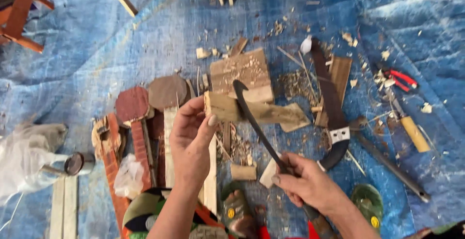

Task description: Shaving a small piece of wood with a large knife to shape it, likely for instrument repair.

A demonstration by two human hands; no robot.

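My left hand grips one end of a pale wooden piece and holds it level above the blue tarp. My right hand is closed on the handle of a dark curved blade, whose hooked tip rests across the wood near my left thumb. Wood chips and shavings lie beneath the piece. A flat wooden board sits just behind it.
A large curved knife in a dark sheath lies to the right on a plank. Red-handled pliers, a yellow-handled tool and a metal rod lie farther right. Paddle-shaped wooden pieces rest at left. My sandalled feet show below.
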